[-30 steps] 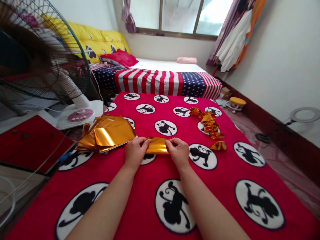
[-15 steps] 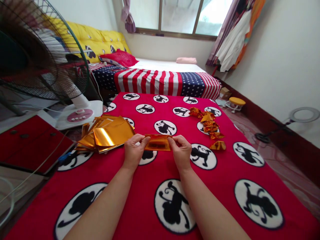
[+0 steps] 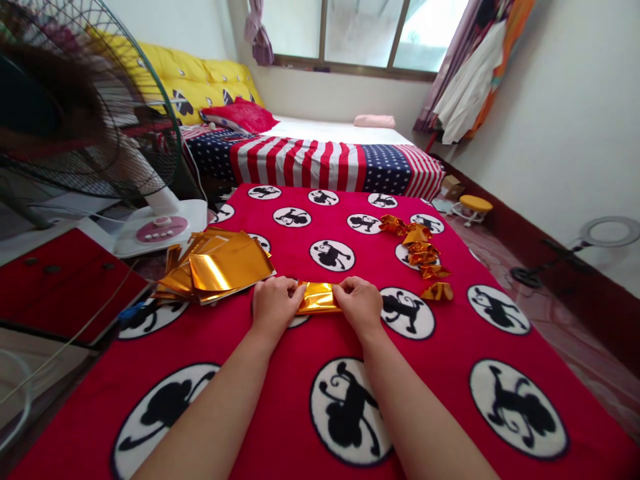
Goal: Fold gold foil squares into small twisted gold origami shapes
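A folded strip of shiny gold foil paper lies level between my two hands, low over the red cloth. My left hand pinches its left end, thumb on top and fingers curled behind. At the right end, my right hand grips it the same way. Just left of my left hand is a loose fanned stack of gold foil sheets. Several folded gold foil pieces stand in an uneven row beyond my right hand.
The red cloth with monkey prints covers the surface under my hands. A running fan stands at the left. Behind are a bed with a striped cover, and on the right floor a yellow stool and a ring light.
Both hands have moved slightly down toward me with the foil strip. The strip now looks narrower and flatter and catches bright light. The stack and the folded pieces stay put.
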`<state>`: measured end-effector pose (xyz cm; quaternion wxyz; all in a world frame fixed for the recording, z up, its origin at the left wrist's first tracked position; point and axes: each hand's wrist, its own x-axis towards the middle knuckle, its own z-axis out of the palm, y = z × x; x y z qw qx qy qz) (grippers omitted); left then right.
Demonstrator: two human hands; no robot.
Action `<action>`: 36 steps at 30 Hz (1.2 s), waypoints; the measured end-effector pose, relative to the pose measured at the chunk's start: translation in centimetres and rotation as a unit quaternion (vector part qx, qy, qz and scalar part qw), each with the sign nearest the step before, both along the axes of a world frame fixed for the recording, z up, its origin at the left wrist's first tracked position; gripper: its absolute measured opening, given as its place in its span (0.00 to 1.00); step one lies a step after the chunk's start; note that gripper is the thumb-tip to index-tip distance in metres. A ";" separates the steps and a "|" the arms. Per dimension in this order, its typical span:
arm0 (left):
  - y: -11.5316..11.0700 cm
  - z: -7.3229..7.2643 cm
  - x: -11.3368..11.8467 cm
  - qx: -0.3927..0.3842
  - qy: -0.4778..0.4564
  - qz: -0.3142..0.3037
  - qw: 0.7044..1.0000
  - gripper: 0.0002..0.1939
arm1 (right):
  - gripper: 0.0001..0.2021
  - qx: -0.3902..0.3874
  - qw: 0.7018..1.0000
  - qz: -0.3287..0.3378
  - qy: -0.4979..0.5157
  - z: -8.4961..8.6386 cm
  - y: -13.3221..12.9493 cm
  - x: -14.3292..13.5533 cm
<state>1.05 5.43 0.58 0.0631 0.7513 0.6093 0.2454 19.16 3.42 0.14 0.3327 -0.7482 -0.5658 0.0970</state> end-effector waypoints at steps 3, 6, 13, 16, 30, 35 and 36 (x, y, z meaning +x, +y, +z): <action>-0.2 0.2 0.2 -0.009 0.039 0.008 0.999 0.16 | 0.09 -0.017 0.999 0.000 -0.030 0.0 0.1 0.0; -0.4 0.4 0.4 -0.022 0.060 0.024 0.998 0.15 | 0.06 -0.017 1.000 -0.004 -0.026 -0.2 0.2 0.0; -0.3 0.2 0.4 0.016 0.009 -0.017 1.000 0.06 | 0.06 0.009 0.997 0.068 -0.045 0.2 0.0 -0.4; 0.0 0.1 0.1 -0.001 0.004 -0.079 0.997 0.07 | 0.11 -0.014 0.993 0.100 -0.068 0.6 -0.1 -0.6; 0.0 1.8 -0.9 -0.106 0.014 -0.117 0.987 0.22 | 0.17 -0.106 0.985 0.099 -0.097 2.0 -0.9 -1.4; 0.1 1.8 -1.1 -0.123 0.021 -0.119 0.985 0.25 | 0.22 -0.116 0.980 0.121 -0.106 2.1 -1.1 -1.1; 0.1 1.8 -1.2 -0.126 0.022 -0.121 0.984 0.24 | 0.22 -0.120 0.979 0.126 -0.104 2.1 -1.1 -0.9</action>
